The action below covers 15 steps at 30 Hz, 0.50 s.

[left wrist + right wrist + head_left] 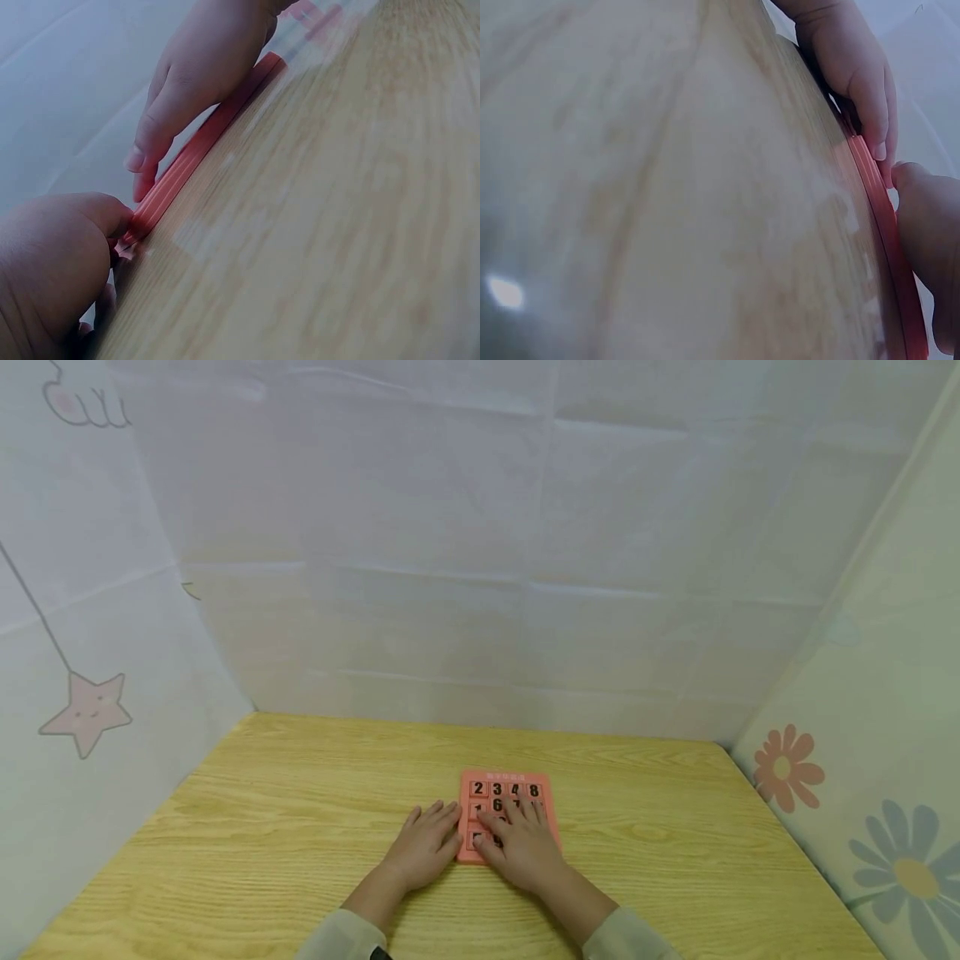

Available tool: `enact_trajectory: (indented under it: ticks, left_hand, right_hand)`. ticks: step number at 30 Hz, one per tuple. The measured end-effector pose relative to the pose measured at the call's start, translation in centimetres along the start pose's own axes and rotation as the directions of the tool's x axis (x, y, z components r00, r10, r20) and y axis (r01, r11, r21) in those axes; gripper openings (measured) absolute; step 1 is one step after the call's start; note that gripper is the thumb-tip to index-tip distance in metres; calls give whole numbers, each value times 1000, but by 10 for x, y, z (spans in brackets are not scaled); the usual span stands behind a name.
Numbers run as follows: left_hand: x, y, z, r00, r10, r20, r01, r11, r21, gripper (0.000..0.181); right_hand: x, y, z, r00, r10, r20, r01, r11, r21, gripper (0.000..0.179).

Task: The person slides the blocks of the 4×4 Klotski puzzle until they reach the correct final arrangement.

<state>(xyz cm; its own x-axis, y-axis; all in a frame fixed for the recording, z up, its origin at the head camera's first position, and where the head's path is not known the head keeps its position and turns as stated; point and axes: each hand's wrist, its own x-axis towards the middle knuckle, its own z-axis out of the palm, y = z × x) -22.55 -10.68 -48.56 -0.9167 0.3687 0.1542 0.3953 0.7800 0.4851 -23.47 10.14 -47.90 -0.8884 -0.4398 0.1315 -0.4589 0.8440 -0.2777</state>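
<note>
A coral-red number slide puzzle [504,777] lies flat on the wooden table. Black digits mark its square tiles [477,789]; 2, 3, 4 and 8 fill the top row. My left hand [426,847] rests at the puzzle's left side, its thumb and fingertips against the edge. Over the lower and right tiles spreads my right hand [528,852], fingers extended and touching the face, hiding several numbers. Seen edge-on in the left wrist view, the puzzle's side [187,165] runs between both hands. The right wrist view shows its near edge [889,240] below the right hand [934,232].
The wood-grain table [300,777] extends around the puzzle on every side. A pale, creased cloth backdrop [450,568] rises behind it. Side panels carry a printed pink star [86,714] and printed flowers [915,877].
</note>
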Motion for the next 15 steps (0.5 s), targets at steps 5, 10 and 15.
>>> enact_trajectory:
  ticks: [5, 10, 15]
  left_hand:
    - [-1, 1, -1, 1000, 3, -9, -3, 1000, -5, 49]
    - [-2, 1, 0, 1000, 9, -15, -9, 1000, 1, 49]
    - [0, 0, 0, 1000, -1, 2, 1, 1000, 10, 49]
  right_hand:
    - [4, 1, 0, 1000, 6, -5, -6, 1000, -18, 53]
    - [8, 1, 0, 999, 29, 15, -29, 999, -14, 53]
    - [11, 1, -1, 999, 38, 9, -38, 999, -12, 53]
